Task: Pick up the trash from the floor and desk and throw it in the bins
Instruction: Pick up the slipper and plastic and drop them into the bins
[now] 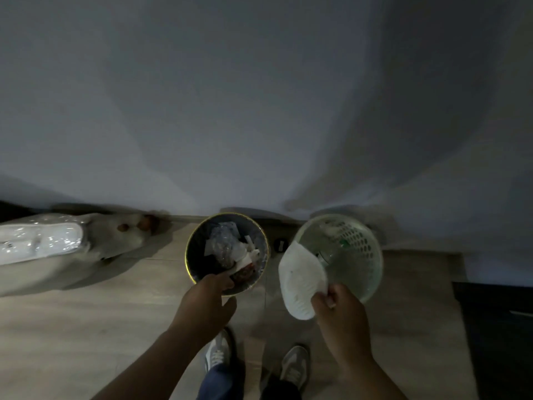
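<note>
Plate, white paper, is pinched at its near edge by the right hand, right of the dark bin and over the near rim of the basket beside it. The left hand hangs over the dark bin's near rim, fingers bent toward the trash inside; whether they grip anything cannot be told. Left of the dark bin, a plastic-wrapped bundle lies on the floor.
</note>
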The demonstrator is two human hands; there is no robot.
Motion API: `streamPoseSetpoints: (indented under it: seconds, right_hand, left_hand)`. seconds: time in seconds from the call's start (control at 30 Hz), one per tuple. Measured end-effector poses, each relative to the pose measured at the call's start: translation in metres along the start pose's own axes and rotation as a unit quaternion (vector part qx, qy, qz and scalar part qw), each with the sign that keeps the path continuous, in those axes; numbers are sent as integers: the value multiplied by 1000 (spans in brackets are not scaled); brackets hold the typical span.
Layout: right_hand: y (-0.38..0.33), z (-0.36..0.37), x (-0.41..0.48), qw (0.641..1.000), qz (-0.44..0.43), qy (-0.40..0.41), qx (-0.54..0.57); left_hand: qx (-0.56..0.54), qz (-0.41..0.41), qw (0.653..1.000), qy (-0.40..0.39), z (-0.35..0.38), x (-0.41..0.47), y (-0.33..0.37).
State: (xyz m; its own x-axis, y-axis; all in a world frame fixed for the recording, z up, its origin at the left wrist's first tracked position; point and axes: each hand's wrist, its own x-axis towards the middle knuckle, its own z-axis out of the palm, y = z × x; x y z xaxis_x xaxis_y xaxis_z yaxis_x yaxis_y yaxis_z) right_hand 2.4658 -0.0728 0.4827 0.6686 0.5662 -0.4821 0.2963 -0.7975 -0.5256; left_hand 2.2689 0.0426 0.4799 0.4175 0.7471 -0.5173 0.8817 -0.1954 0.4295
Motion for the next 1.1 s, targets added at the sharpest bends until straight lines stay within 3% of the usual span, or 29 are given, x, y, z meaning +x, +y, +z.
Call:
streamPoseSetpoints:
  seconds: [0.13,0.27,0.37,0.53,0.8,1.0,1.1]
  right_hand:
    - [-40,12,-16,998,-4,-51,26]
    - [-86,27,-26,977,40,-151,146]
    - [-113,37,-36,974,12,-199,112]
    - [-144,33,-59,977,-20,-210,28]
    - [-206,-13,-111,961,-160,-198,-110]
    - [-264,-67,-159,913,-298,-216,-178]
    - [-298,-106,-181,871,-394,-194,-222]
  left_hand:
    - [-15,-14,1000,13,-30,-21,-15]
    - [-26,-31,999,26,-61,-39,-38]
    - [-29,-39,998,39,-84,-52,-55]
    - [-16,-45,998,33,-127,-75,-69]
    - [10,-37,998,50,-206,-129,-54]
    - [13,-44,994,99,-262,-204,-30]
    - [16,-47,987,151,-298,-246,-14]
